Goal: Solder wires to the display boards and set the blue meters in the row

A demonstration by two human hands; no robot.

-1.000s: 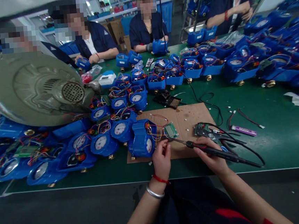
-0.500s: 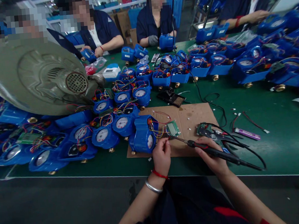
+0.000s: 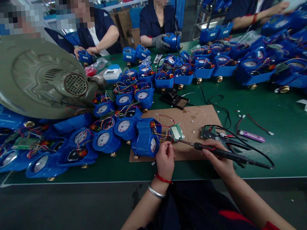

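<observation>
My right hand (image 3: 219,159) is wrapped around the handle of a soldering iron (image 3: 213,151), whose tip points left at the lower edge of a small green circuit board with a display (image 3: 176,132). Beside that edge, my left hand (image 3: 166,160) is pinched closed; whatever sits between its fingertips is too small to make out. Thin coloured wires (image 3: 163,132) run from the board to a blue water meter (image 3: 145,139), which stands just left of my left hand. Board and meter rest on a cardboard sheet (image 3: 199,118).
Several blue meters with loose wires (image 3: 104,140) crowd the left and back of the green table (image 3: 288,157). A large grey-green fan-like housing (image 3: 31,75) stands at left. Pliers (image 3: 228,142), a purple stick-like item (image 3: 253,136) and an iron stand (image 3: 177,100) lie around. Co-workers sit opposite.
The view has shifted slightly. My hands hold nearly the same pose, with the iron's tip still at the board's edge. Across the table, a gloved co-worker has turned a blue meter.
</observation>
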